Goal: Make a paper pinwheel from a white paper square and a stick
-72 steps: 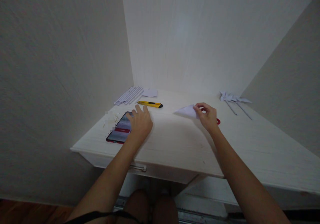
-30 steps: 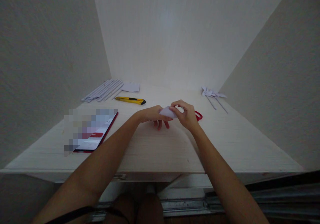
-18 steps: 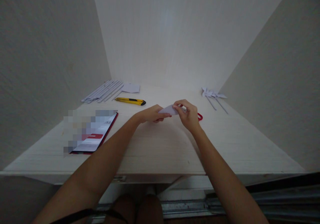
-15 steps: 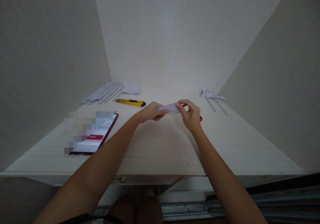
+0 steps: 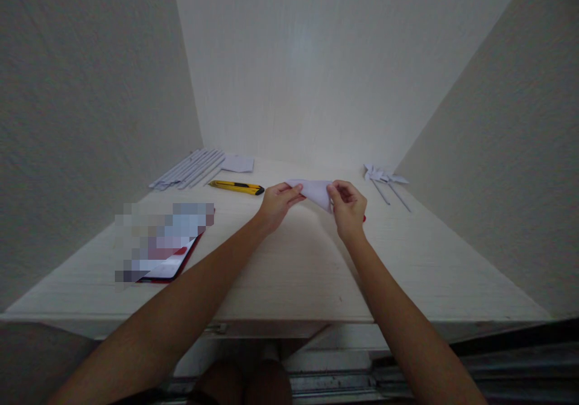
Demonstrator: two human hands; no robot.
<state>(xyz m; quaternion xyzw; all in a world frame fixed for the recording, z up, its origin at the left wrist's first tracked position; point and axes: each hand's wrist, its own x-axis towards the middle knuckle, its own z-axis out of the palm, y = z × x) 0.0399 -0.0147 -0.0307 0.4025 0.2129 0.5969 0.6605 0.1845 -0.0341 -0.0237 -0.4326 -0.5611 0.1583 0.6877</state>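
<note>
White folded paper sheet (image 5: 316, 193), roughly triangular, held between both hands above the pale wooden desk (image 5: 429, 260). Long axis runs left to right, across the person's line of sight; the narrow end points left, the broad end right, with the lower edge sloping down toward the right. Left hand (image 5: 279, 203): grasping the narrow end, thumb laid over the near face. Right hand (image 5: 347, 206): pinching the broad end between thumb and forefinger, other fingers curled.

Compared with half a second ago: the paper sheet, then a slim band, shows a wider face; the left hand has turned, its thumb now lying higher along the sheet.

Surroundings, near to far. Metal drawer handle (image 5: 216, 328), on the desk front. Flat device with lit screen and red edge (image 5: 168, 267), just beside the left forearm, partly masked by blur blocks. Red item (image 5: 364, 219), mostly hidden by the right hand. Yellow-and-black box cutter (image 5: 237, 187), lying left of the left hand, its black end near the fingers. White paper pinwheels on thin sticks (image 5: 380, 173), far right. Row of white rolled paper sticks (image 5: 190, 169), far left. Flat white paper piece (image 5: 239, 163), beside those rolls.
</note>
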